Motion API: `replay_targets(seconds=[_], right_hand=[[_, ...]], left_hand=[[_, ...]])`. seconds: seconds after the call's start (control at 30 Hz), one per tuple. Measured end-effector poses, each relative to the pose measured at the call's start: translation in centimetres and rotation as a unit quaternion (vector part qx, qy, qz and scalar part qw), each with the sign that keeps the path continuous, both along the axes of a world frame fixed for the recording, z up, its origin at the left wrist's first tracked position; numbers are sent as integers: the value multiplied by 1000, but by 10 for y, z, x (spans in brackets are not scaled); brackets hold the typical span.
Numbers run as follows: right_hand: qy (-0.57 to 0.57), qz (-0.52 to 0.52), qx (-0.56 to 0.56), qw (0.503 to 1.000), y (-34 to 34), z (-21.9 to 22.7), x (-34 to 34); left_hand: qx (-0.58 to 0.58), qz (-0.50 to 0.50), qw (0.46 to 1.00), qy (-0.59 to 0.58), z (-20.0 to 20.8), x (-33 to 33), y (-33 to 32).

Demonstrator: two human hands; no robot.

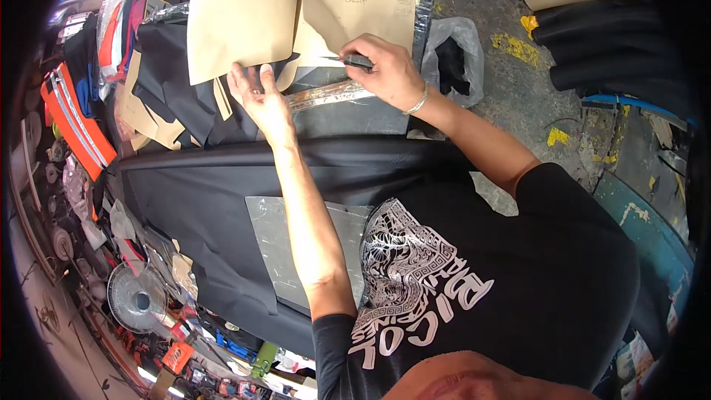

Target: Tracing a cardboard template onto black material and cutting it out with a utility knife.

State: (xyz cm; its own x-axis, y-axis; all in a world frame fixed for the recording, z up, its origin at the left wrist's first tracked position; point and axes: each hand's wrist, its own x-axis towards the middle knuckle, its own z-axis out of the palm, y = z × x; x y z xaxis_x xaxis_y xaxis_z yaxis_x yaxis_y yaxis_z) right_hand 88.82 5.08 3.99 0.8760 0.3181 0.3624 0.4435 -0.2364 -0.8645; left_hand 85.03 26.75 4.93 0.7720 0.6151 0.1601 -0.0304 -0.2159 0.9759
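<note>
Brown paper (244,18) lies across the upper left of the grey work surface (370,120), its lower edge at the fingertips of our left hand (268,109). To its right is a second brown sheet (381,4) bearing faint handwriting, and where the two meet the paper bends up in a loose curl. Our right hand (390,74) is closed round a black cutter (359,61), its tip pointing left by the lower edge of that second sheet. Our left hand is open, fingers spread; we cannot tell how firmly they press.

That curl worries us most: paper that does not lie flat could buckle or tear under a blade and leave a ragged edge. With no fingers spread over the second sheet, a tug might also drag it askew. Our left fingers lie on the side the tip points toward, so a slip could carry the blade at them.

Below the sheets, a shiny ruler (326,96) spans the space between our hands, apart from the tip, so it would not steady a stroke there. Further left, black material (167,52) and narrow paper strips (222,100) crowd close, and a sheet might snag on them. Off the right edge sits a clear plastic bag (472,41), where a loose scrap could drop.
</note>
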Motion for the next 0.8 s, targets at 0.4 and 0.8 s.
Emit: replay_targets(seconds=[0.4, 0.8], right_hand=[[-3, 29, 10, 1000, 9, 10, -2], [-23, 89, 74, 993, 11, 53, -33]], left_hand=[[0, 20, 1000, 1, -9, -16, 5], [-112, 244, 959, -92, 21, -145, 121]])
